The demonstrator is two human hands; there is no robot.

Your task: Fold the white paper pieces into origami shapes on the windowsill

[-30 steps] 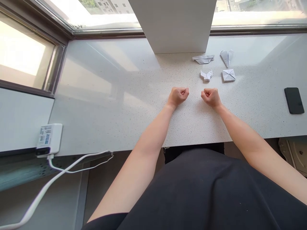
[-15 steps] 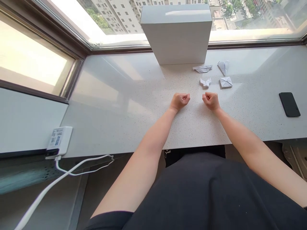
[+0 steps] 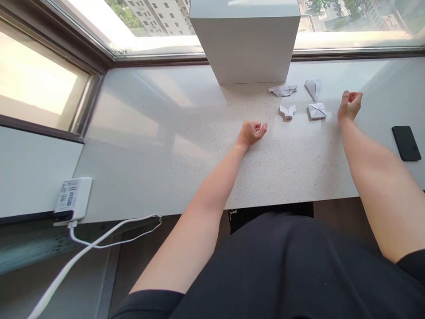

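My left hand (image 3: 252, 134) rests on the speckled white counter (image 3: 186, 177), its fingers curled into a loose fist with nothing visible inside. Off to the right, my right hand (image 3: 350, 106) is also curled closed and appears to hold nothing. Between and beyond my hands are folded white paper pieces: a small winged or horned shape (image 3: 287, 111), a square packet (image 3: 317, 111), a pointed cone-like fold (image 3: 313, 89) and a long flat boat-like fold (image 3: 283, 91). The square packet and the cone are nearest my right hand; neither hand touches any paper.
A tall white box (image 3: 249, 51) stands against the window behind the papers. A black phone (image 3: 406, 143) lies at the right. At the counter's left edge sits a white adapter-like device (image 3: 73, 200) with a white cable (image 3: 99, 239) hanging from it.
My right hand has moved right and away from me, from below the square packet to right of it. My left hand stays nearly in place, its thumb slightly lifted. The view has shifted slightly.
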